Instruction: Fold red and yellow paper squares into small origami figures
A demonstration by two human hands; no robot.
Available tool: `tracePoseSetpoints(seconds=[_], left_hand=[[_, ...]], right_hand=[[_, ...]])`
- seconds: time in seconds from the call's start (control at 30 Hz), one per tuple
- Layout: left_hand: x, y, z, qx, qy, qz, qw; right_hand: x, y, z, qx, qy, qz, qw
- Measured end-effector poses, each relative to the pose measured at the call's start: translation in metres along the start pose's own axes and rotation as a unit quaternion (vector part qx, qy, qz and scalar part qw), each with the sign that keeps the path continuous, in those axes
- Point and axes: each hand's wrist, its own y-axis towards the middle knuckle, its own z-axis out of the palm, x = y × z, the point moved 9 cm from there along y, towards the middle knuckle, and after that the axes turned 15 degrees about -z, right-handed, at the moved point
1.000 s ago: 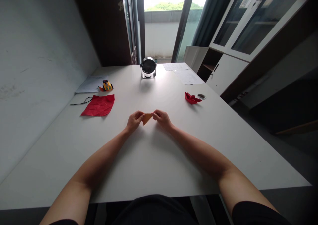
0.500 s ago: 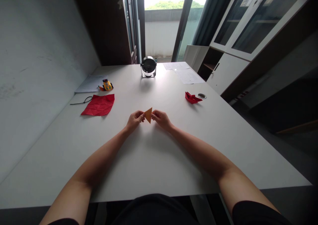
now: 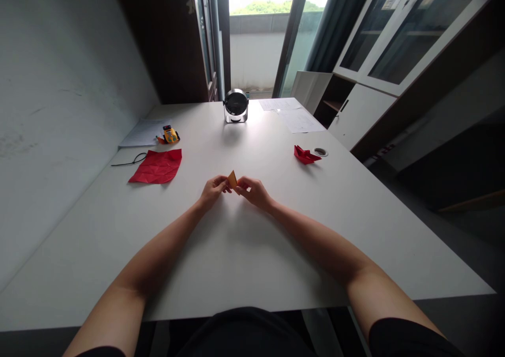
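A small orange folded paper (image 3: 232,179) is held just above the white table (image 3: 244,262), between my two hands. My left hand (image 3: 213,191) pinches its left side with thumb and fingers. On the other side, my right hand (image 3: 254,191) has its thumb and fingertips closed on the paper's right edge. The paper looks like a small triangle seen at a slant, and my fingers hide part of its lower end.
To the left lie a creased red paper sheet (image 3: 158,166), a black cable tie (image 3: 130,162) and a yellow toy (image 3: 169,134). A red paper boat (image 3: 306,155) sits at the right near a round grommet (image 3: 321,152). A round black lamp-like device (image 3: 235,104) stands at the back.
The orange paper has turned, showing a narrower face than before. My right hand's fingers have shifted a little left over its edge. My left hand has barely moved.
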Motion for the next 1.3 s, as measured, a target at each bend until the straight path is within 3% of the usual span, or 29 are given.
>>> tracePoseSetpoints(seconds=[0.2,0.57,0.77,1.1,1.3], left_hand=[[0.003,0.001,-0.002,-0.005,-0.02,-0.01,1.0],[-0.011,-0.006,-0.002,-0.036,0.013,0.032,0.999],[-0.016,-0.01,0.009,-0.004,0.036,0.04,0.999],[-0.02,-0.016,0.009,-0.039,0.162,0.059,0.984],[-0.017,-0.014,0.012,-0.033,0.2,0.06,0.977]], right_hand=[[0.004,-0.002,-0.006,-0.022,-0.085,-0.026,0.996],[0.009,-0.003,-0.001,0.014,-0.179,-0.064,0.982],[0.005,-0.003,0.001,0.018,-0.114,-0.024,0.993],[-0.005,-0.004,0.009,0.034,0.006,0.028,0.999],[-0.018,-0.005,0.013,-0.001,0.096,0.06,0.994]])
